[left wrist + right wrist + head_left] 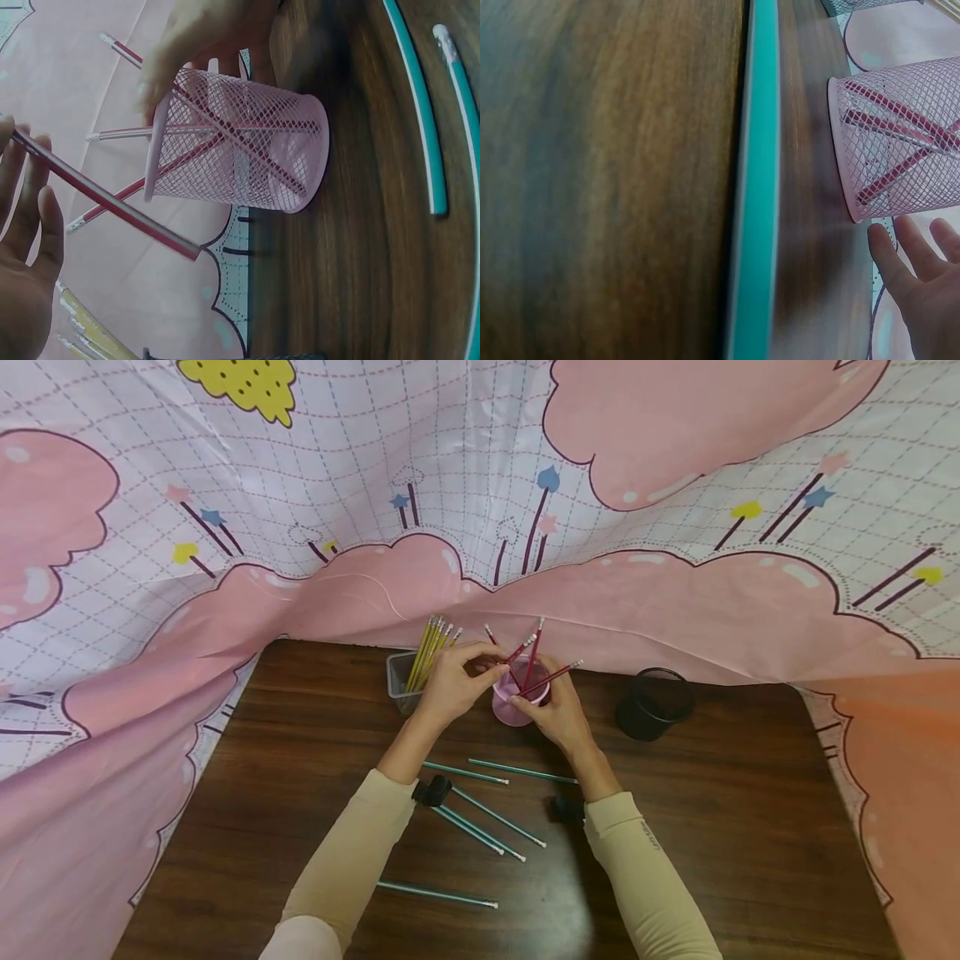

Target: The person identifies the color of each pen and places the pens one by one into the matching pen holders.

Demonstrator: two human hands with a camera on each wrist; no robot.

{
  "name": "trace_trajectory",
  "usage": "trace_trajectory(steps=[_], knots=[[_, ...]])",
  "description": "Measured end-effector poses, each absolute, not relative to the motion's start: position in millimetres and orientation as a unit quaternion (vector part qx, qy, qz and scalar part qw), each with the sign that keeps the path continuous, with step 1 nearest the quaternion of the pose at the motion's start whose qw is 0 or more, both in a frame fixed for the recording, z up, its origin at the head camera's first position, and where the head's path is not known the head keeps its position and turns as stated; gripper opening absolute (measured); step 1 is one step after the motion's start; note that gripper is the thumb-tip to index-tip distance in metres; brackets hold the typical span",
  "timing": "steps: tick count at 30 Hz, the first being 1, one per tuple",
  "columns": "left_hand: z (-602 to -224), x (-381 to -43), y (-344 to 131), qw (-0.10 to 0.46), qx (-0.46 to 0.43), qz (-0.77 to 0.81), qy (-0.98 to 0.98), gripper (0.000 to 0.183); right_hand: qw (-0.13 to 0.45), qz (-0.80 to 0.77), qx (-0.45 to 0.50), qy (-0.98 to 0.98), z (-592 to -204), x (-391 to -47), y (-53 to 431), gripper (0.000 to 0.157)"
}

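left hand pinches a red pencil by the pink cup on the table, right hand at that cup's rim, seen from the head. left wrist: i notice the pencil's lower end outside the cup, so an early release might miss; right wrist: loosely spread fingers could let it tip

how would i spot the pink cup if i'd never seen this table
On the dark wooden table, look along the far edge. The pink mesh cup stands there between the gray holder on the left and the black holder on the right. Its pink colour and the leaning red pencils inside set it apart.
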State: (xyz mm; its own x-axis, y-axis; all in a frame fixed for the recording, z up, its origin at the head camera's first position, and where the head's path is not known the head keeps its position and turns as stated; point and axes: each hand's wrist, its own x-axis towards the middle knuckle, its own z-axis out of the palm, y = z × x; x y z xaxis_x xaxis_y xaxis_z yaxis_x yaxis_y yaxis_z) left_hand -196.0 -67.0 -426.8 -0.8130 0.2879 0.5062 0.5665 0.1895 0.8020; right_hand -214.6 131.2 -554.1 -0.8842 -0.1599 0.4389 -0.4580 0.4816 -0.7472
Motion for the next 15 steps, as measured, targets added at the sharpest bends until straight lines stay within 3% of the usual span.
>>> trace_trajectory(steps=[15], knots=[[-405.7,-205.3,-55.6,0.144,-0.274,-0.593,-0.743,0.017,0.139,0.496,0.175,-0.839,-552.6,-214.1,131.5,0.075]])
